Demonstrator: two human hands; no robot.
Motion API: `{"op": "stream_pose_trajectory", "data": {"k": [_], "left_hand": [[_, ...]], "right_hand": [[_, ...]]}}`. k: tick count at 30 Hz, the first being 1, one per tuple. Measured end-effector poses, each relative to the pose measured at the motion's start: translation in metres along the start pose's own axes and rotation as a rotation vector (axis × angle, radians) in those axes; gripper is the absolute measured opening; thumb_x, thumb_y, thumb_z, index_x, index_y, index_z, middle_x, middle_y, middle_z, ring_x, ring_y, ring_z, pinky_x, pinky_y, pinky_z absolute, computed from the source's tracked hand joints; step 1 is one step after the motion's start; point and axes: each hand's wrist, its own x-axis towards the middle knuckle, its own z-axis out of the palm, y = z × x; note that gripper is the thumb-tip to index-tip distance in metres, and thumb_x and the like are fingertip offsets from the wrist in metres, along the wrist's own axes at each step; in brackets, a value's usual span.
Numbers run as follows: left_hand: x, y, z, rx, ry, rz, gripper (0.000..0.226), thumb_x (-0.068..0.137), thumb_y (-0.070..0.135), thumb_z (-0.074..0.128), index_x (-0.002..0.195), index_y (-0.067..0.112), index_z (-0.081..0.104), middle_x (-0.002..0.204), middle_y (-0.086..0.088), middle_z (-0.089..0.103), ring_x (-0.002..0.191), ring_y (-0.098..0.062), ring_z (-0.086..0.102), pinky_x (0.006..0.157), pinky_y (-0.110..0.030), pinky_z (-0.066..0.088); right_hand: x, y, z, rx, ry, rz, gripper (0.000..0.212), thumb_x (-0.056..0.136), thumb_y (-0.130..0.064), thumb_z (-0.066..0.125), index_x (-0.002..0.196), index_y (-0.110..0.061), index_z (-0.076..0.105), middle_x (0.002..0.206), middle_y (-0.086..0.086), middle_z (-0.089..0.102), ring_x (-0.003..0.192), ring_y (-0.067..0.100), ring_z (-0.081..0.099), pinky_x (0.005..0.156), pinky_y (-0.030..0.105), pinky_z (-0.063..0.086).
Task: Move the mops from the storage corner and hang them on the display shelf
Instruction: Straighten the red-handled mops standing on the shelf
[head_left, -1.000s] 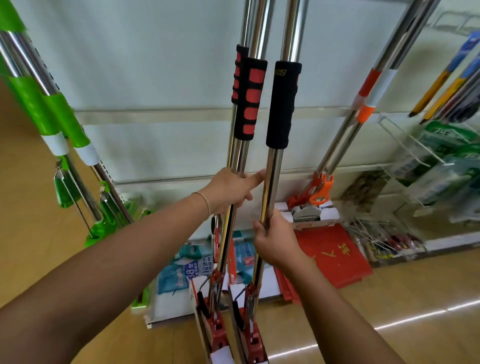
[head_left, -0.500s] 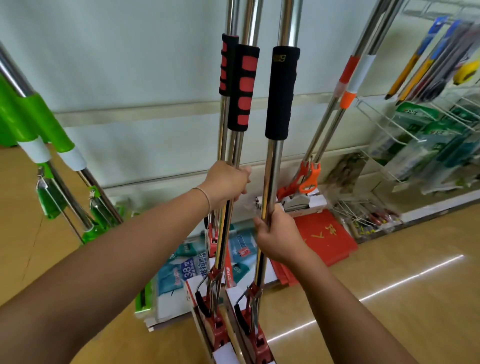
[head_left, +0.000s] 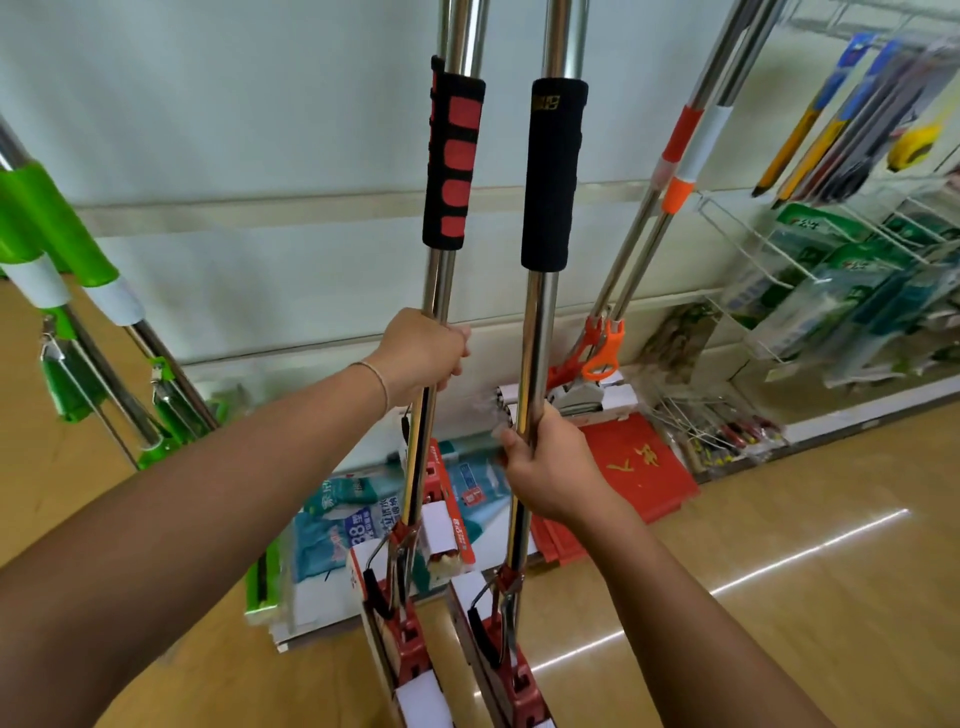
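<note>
I hold steel-handled mops upright in front of me. My left hand is shut around two poles held together, the front one a mop with a red-and-black foam grip. My right hand is shut on the pole of a mop with a plain black foam grip. Their red squeeze heads hang near the floor at the bottom of the view. The pole tops are out of frame.
Green-handled mops lean at the left. Two orange-handled mops lean against the pale wall panel on the right. Packaged goods and a red mat lie on the floor. A wire rack with packets stands at the right.
The two bundles of poles have come apart sideways, with a wider gap between them. My left hand has closed fully round its poles. The view has shifted right, showing more of the wire rack.
</note>
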Motion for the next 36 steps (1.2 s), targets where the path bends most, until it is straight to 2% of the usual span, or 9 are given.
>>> {"op": "stream_pose_trajectory", "data": {"k": [7, 10, 14, 18, 22, 26, 29, 33, 36], "left_hand": [[0.007, -0.003, -0.001, -0.015, -0.015, -0.027, 0.022, 0.097, 0.021, 0.059, 0.087, 0.003, 0.066, 0.072, -0.010, 0.060, 0.056, -0.018, 0.050, 0.057, -0.029, 0.046], [0.012, -0.005, -0.002, -0.003, 0.008, -0.019, 0.022, 0.095, 0.020, 0.062, 0.089, 0.000, 0.068, 0.073, -0.011, 0.062, 0.055, -0.018, 0.053, 0.059, -0.031, 0.049], [0.012, -0.006, -0.006, 0.025, 0.018, -0.012, 0.025, 0.096, 0.023, 0.060, 0.089, 0.001, 0.068, 0.069, -0.010, 0.061, 0.052, -0.018, 0.052, 0.056, -0.028, 0.050], [0.010, -0.006, -0.012, 0.047, 0.020, -0.003, 0.026, 0.097, 0.024, 0.057, 0.094, 0.001, 0.068, 0.066, -0.008, 0.061, 0.049, -0.016, 0.051, 0.053, -0.024, 0.048], [0.012, -0.006, -0.019, 0.004, -0.018, -0.019, 0.023, 0.099, 0.016, 0.052, 0.107, -0.002, 0.063, 0.061, -0.008, 0.062, 0.046, -0.015, 0.046, 0.049, -0.021, 0.044], [0.017, -0.006, -0.023, -0.011, -0.033, -0.024, 0.023, 0.098, 0.009, 0.051, 0.116, 0.001, 0.062, 0.061, -0.005, 0.062, 0.035, -0.008, 0.049, 0.045, -0.020, 0.043], [0.021, -0.006, -0.024, 0.001, -0.052, -0.016, 0.024, 0.095, 0.002, 0.049, 0.113, 0.003, 0.065, 0.072, -0.004, 0.063, 0.037, -0.004, 0.053, 0.053, -0.024, 0.043], [0.031, -0.008, -0.019, 0.014, -0.022, -0.021, 0.023, 0.093, 0.000, 0.049, 0.109, 0.001, 0.065, 0.091, -0.006, 0.068, 0.036, 0.000, 0.053, 0.050, -0.022, 0.045], [0.040, -0.006, -0.012, 0.019, 0.018, -0.022, 0.021, 0.091, -0.001, 0.050, 0.103, 0.002, 0.067, 0.082, -0.008, 0.067, 0.043, -0.006, 0.054, 0.049, -0.023, 0.045]], "right_hand": [[0.000, 0.004, 0.003, -0.014, 0.009, -0.017, 0.018, 0.096, -0.025, 0.057, 0.113, -0.019, 0.053, 0.100, 0.000, 0.065, 0.095, 0.020, 0.064, 0.088, 0.047, 0.057], [0.002, 0.001, 0.009, -0.030, 0.006, -0.012, 0.015, 0.097, -0.029, 0.056, 0.106, -0.018, 0.053, 0.092, 0.002, 0.062, 0.087, 0.021, 0.063, 0.083, 0.047, 0.056], [0.004, -0.007, 0.019, -0.031, -0.001, -0.050, 0.014, 0.098, -0.026, 0.055, 0.102, -0.014, 0.050, 0.083, 0.000, 0.055, 0.080, 0.020, 0.058, 0.071, 0.036, 0.051], [0.016, -0.013, 0.034, -0.001, -0.003, -0.063, 0.009, 0.099, -0.024, 0.053, 0.100, -0.017, 0.047, 0.079, -0.005, 0.051, 0.073, 0.010, 0.051, 0.062, 0.027, 0.039], [0.031, -0.015, 0.054, 0.035, 0.008, -0.049, 0.013, 0.098, -0.025, 0.055, 0.107, -0.016, 0.052, 0.093, 0.000, 0.061, 0.086, 0.015, 0.059, 0.074, 0.030, 0.048], [0.049, -0.018, 0.063, 0.064, 0.000, -0.038, 0.018, 0.099, -0.024, 0.054, 0.115, -0.015, 0.053, 0.098, 0.003, 0.063, 0.089, 0.018, 0.061, 0.078, 0.034, 0.052], [0.064, -0.021, 0.063, 0.087, -0.002, -0.023, 0.018, 0.099, -0.026, 0.054, 0.115, -0.018, 0.053, 0.093, 0.001, 0.063, 0.088, 0.017, 0.061, 0.080, 0.038, 0.054], [0.083, -0.019, 0.064, 0.039, 0.023, -0.034, 0.020, 0.097, -0.031, 0.054, 0.114, -0.021, 0.054, 0.090, 0.000, 0.063, 0.086, 0.019, 0.062, 0.081, 0.044, 0.056], [0.101, -0.019, 0.060, 0.008, 0.012, -0.066, 0.022, 0.097, -0.031, 0.054, 0.116, -0.021, 0.054, 0.090, 0.001, 0.064, 0.083, 0.020, 0.064, 0.078, 0.045, 0.057]]}}
